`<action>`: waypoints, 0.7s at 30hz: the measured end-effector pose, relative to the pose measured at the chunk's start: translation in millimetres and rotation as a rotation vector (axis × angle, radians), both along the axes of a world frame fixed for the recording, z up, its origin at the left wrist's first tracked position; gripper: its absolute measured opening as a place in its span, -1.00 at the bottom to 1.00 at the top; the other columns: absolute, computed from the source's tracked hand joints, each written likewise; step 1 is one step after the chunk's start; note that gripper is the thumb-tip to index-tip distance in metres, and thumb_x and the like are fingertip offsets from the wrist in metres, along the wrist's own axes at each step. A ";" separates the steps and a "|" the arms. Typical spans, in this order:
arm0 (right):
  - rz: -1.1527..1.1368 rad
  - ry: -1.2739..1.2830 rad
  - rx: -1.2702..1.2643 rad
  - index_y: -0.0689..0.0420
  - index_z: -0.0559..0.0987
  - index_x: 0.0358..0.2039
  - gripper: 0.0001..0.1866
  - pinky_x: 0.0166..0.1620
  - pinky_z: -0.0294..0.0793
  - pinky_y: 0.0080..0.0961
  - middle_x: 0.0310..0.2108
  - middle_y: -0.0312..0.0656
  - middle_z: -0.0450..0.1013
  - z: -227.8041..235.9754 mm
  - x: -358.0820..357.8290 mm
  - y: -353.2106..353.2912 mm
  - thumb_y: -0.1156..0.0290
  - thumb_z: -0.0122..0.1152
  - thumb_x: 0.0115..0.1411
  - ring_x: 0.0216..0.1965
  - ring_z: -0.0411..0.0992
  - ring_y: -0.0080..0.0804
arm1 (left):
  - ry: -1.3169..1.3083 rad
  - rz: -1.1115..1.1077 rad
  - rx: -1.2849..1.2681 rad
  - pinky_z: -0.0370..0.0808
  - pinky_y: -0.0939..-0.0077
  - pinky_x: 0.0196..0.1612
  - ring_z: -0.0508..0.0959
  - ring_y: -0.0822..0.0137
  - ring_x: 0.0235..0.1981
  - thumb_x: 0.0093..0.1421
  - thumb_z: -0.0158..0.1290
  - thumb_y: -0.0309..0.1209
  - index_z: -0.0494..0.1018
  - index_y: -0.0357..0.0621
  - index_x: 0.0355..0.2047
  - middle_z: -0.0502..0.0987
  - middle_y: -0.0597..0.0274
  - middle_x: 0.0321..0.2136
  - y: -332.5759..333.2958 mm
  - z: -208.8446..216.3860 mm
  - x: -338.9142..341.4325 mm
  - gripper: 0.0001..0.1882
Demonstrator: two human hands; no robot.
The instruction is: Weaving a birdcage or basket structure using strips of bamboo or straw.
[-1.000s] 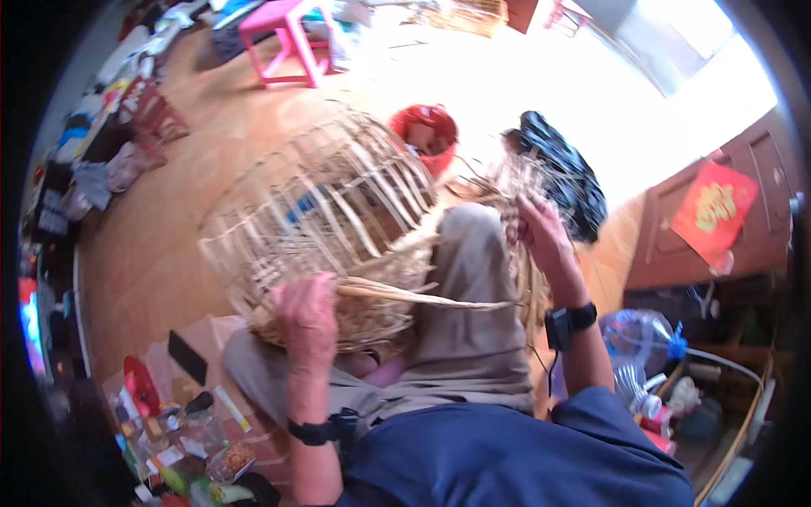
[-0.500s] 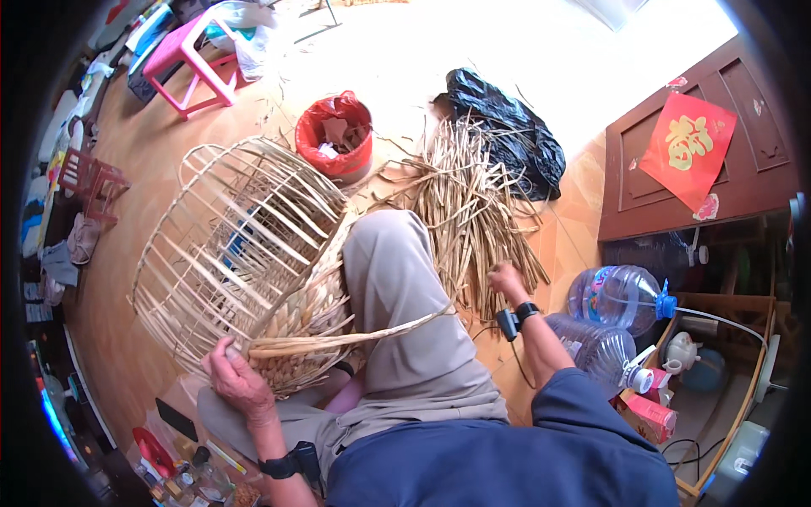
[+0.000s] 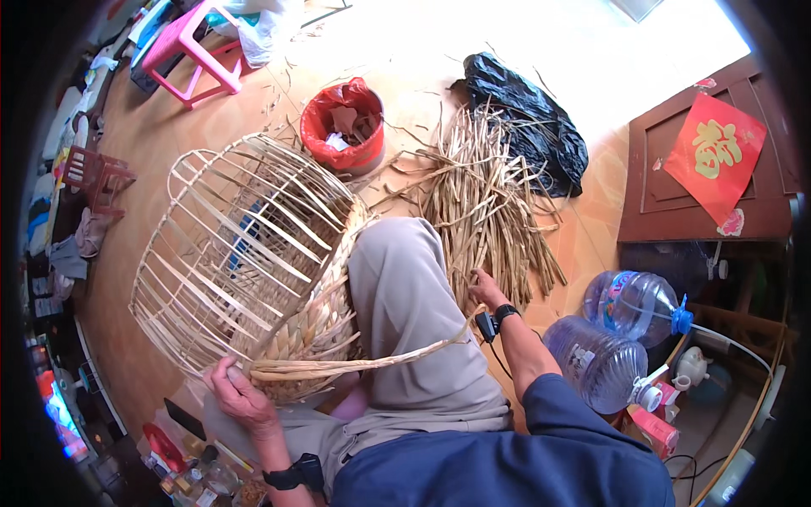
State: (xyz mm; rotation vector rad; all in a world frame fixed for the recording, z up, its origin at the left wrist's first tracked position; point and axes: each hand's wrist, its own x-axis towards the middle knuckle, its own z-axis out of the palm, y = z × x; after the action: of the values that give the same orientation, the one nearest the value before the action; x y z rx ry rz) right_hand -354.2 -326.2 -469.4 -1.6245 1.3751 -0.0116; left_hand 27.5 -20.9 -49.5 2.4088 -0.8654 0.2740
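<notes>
A large straw basket [image 3: 317, 317] lies tilted against my left leg, its lower part braided tightly and its upper part an open frame of spaced strips. My left hand [image 3: 241, 397] is closed on the basket's near edge. Beside those fingers, a loose bundle of straw strands [image 3: 363, 365] runs rightward across my leg. My right hand [image 3: 487, 290] is at the near left edge of a pile of dried straw stalks [image 3: 481, 203], its index finger stretched out and fingers apart. Whether its fingertips touch a stalk is hard to make out.
Behind the basket stands a red-lined waste bin [image 3: 372, 139]. A black plastic bag [image 3: 532, 127] lies behind the straw. Large clear water bottles [image 3: 596, 359] are at my right, near a brown door [image 3: 650, 177]. A pink stool [image 3: 190, 55] stands far left.
My right hand has shifted left along the straw pile and its fingers have spread. My left hand stays on the basket. The whole view has shifted slightly.
</notes>
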 end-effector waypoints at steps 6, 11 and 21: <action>-0.005 0.051 -0.219 0.11 0.69 -0.10 -0.66 -0.05 0.58 -0.09 -0.23 0.15 0.62 65.0 32.2 -0.3 0.63 0.15 0.14 -0.12 0.61 0.11 | -0.023 0.031 0.001 0.45 0.07 -0.08 0.52 -0.09 -0.20 0.43 -0.11 -0.42 0.52 -0.24 -0.11 0.50 -0.10 -0.24 17.4 0.1 2.2 -0.77; -0.073 -0.329 -0.180 0.16 0.61 -0.13 -0.81 -0.24 0.42 -0.52 -0.40 -0.29 0.45 179.0 46.9 -3.9 0.61 0.28 0.25 -0.34 0.36 -0.58 | -0.112 -0.024 0.033 0.49 0.08 -0.15 0.55 -0.10 -0.20 0.35 -0.02 -0.42 0.57 -0.17 -0.14 0.53 -0.05 -0.33 16.9 9.2 2.2 -0.81; -0.124 -1.064 -0.334 0.16 0.61 -0.05 -0.87 0.14 0.49 -0.43 -0.10 -0.23 0.60 383.3 81.0 -55.9 0.46 0.19 0.46 -0.05 0.56 -0.45 | -0.119 -0.142 -0.082 0.49 0.13 -0.07 0.58 -0.01 -0.19 0.27 0.08 -0.57 0.59 -0.16 -0.17 0.59 0.06 -0.29 11.5 33.0 2.8 -0.84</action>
State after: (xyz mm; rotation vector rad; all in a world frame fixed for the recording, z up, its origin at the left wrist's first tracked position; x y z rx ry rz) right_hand -273.3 -382.1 -86.1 -1.4122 0.6332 -1.0678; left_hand 30.2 -9.4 -16.4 2.2611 -1.0520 0.3929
